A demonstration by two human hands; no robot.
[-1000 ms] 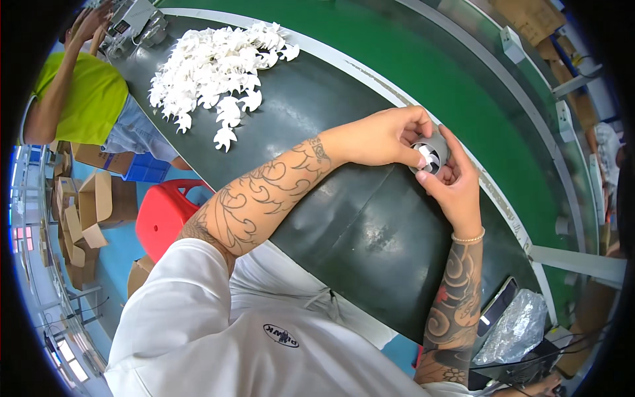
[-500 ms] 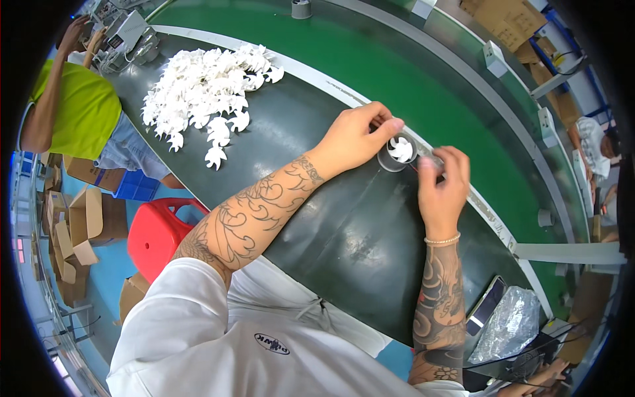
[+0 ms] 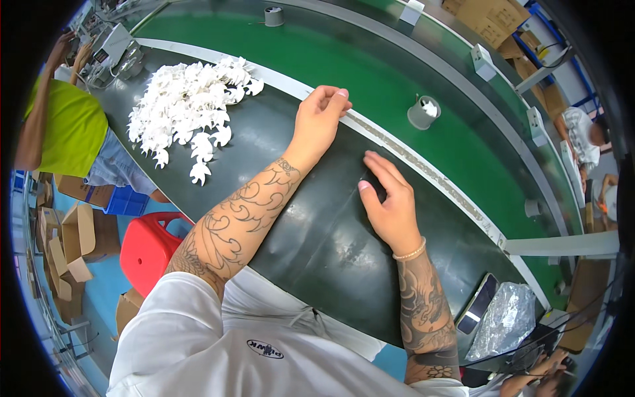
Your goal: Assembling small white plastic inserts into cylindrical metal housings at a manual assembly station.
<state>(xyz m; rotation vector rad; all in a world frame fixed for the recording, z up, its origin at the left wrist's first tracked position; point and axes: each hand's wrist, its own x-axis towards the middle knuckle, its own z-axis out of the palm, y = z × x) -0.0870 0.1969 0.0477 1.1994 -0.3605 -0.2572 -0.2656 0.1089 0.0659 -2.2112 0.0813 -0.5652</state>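
My left hand [image 3: 319, 121] is over the white rail at the far edge of the dark table, fingers curled in and thumb against them; nothing shows in it. My right hand [image 3: 391, 206] hovers above the dark tabletop [image 3: 331, 245], fingers stretched and thumb apart, holding nothing. Beyond the rail, a grey round housing [image 3: 418, 119] sits on the green belt with a white bladed fan wheel [image 3: 430, 108] in it. Neither hand touches it. On the left part of the table lies a heap of white fan wheels [image 3: 178, 106], a few loose at its near edge.
A second grey housing [image 3: 273, 17] rides farther up the green belt [image 3: 331, 63]. A phone [image 3: 477, 304] and a clear plastic bag [image 3: 506, 321] lie at the table's right end. A red stool [image 3: 147, 255], cardboard boxes [image 3: 86, 231] and a person in a yellow-green shirt [image 3: 69, 129] are leftward.
The housing with its fan wheel has gone from between my hands onto the green belt. My right hand has let go and drawn back left; my left hand has shifted left. The view has shifted slightly.
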